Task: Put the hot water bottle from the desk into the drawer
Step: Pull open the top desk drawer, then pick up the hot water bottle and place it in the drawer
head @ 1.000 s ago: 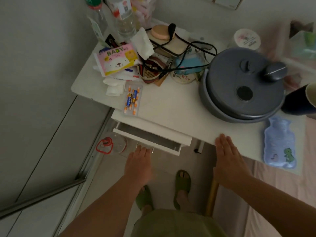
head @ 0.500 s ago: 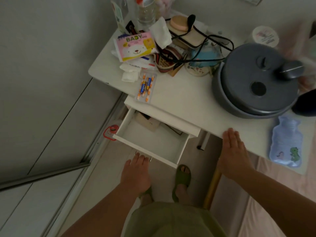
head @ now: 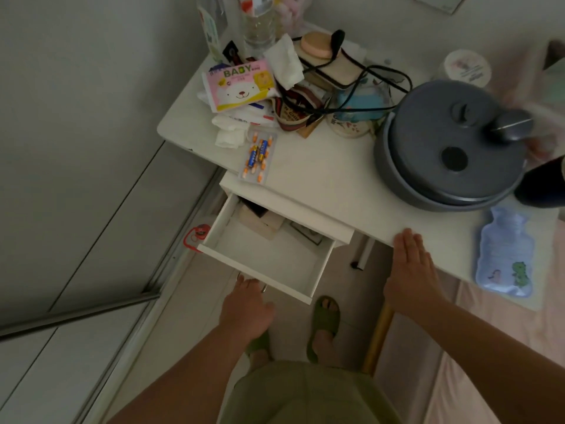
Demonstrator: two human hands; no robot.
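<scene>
A small pale blue hot water bottle (head: pixel 504 255) with a green dinosaur print lies flat at the desk's near right corner. The white drawer (head: pixel 321 280) under the white desk (head: pixel 321 179) stands pulled out, its front part bare, with a box and a dark flat item at its back. My left hand (head: pixel 247 307) is under the drawer's front edge, fingers curled on the handle there. My right hand (head: pixel 411 270) rests flat, fingers together, on the desk's front edge, left of the bottle and apart from it.
A big grey lidded pot (head: pixel 449 154) stands just behind the bottle. A pack of batteries (head: pixel 258 156), a pink BABY wipes pack (head: pixel 241 85), tissues, black cables and bottles crowd the desk's back left. A pink bed (head: pixel 501 347) lies to the right, and my sandalled feet below.
My left hand has pulled the drawer from a narrow gap to wide out towards me. My right hand has stayed on the desk edge. The bottle has not moved.
</scene>
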